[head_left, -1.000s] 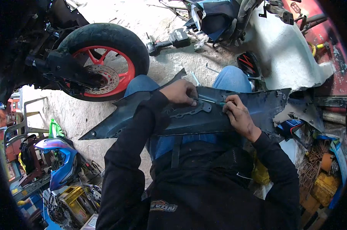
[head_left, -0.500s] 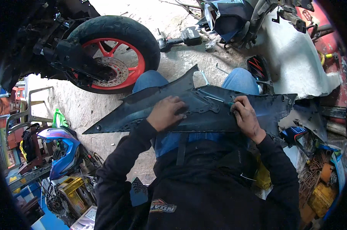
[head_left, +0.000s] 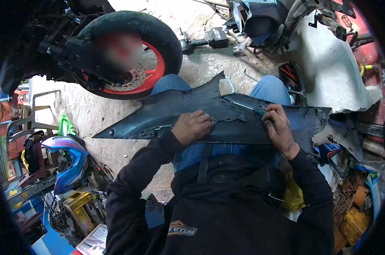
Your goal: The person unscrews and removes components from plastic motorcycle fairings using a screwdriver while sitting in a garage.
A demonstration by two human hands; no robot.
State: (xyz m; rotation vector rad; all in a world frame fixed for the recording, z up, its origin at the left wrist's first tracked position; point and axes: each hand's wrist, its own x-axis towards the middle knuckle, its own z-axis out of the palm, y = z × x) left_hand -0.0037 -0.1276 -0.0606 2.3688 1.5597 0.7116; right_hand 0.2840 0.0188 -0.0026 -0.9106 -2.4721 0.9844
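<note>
A long dark plastic motorcycle fairing panel point(head_left: 167, 111) lies across my thighs, its inner side with clips and ribs facing up. My left hand point(head_left: 195, 126) rests on the middle of it, fingers curled and closed near a molded strip; whatever they pinch is hidden. In my right hand point(head_left: 279, 126) is a screwdriver point(head_left: 243, 103), its green handle mostly covered by my fingers. The thin metal shaft points left along the panel's upper edge.
Beyond my left knee stands a motorcycle wheel point(head_left: 173, 55) with a red rim. A cordless impact wrench point(head_left: 205, 39), a wrench point(head_left: 230, 85) and a hex key point(head_left: 250, 75) lie on the floor. A blue fairing point(head_left: 69, 170) is at left, a yellow crate point(head_left: 80, 204) below it.
The panel has tilted slightly, its left end rising. My left hand has shifted a little right along it, and the right hand has moved slightly right with the screwdriver.
</note>
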